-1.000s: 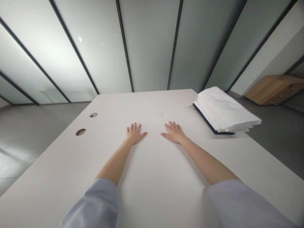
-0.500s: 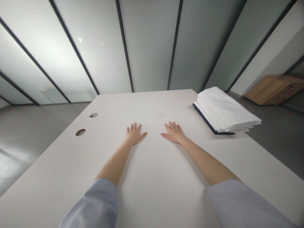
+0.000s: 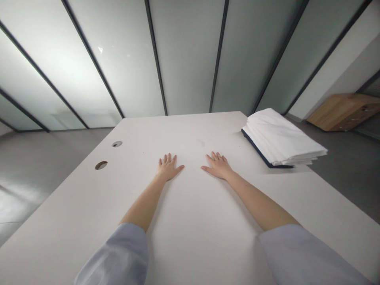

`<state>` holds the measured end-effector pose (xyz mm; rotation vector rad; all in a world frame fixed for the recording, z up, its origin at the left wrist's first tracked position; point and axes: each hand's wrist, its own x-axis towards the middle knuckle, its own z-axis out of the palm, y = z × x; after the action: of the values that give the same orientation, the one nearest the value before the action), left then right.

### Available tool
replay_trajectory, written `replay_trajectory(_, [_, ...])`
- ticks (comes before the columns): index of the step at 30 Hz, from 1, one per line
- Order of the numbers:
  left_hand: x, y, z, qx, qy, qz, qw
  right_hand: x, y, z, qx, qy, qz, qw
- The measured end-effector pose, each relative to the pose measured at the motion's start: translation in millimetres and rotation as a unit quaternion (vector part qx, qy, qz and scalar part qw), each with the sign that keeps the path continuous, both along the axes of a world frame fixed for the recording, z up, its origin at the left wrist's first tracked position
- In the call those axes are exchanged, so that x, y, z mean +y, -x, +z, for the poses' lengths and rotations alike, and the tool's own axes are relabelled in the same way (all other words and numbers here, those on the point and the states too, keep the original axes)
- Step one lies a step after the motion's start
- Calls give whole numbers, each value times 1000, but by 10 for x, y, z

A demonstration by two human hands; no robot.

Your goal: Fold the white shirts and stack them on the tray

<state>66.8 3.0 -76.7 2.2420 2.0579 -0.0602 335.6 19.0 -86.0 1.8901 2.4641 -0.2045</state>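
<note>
Palm down on the white table (image 3: 190, 221), my left hand (image 3: 168, 168) lies flat with its fingers spread. My right hand (image 3: 218, 166) rests the same way a short distance to its right, thumb pointing toward the left one. Neither holds anything. To the right of my right hand, and apart from it, a stack of folded white cloth (image 3: 282, 136) lies near the table's right edge. A dark navy layer (image 3: 258, 150) shows beneath the white cloth; what it is I cannot tell.
Two round cable holes, one with a metal-look cover (image 3: 116, 144) and one open (image 3: 101, 165), sit at the table's left side. Frosted glass panels (image 3: 187, 55) with dark frames stand beyond the far edge. A wooden cabinet (image 3: 341, 113) stands on the floor at the right.
</note>
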Motion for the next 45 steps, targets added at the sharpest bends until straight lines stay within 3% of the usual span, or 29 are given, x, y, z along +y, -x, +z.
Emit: replay_trajectory(45, [12,2,2,10,0,-1,1000,3,0,1,-1,-8,-2,1000])
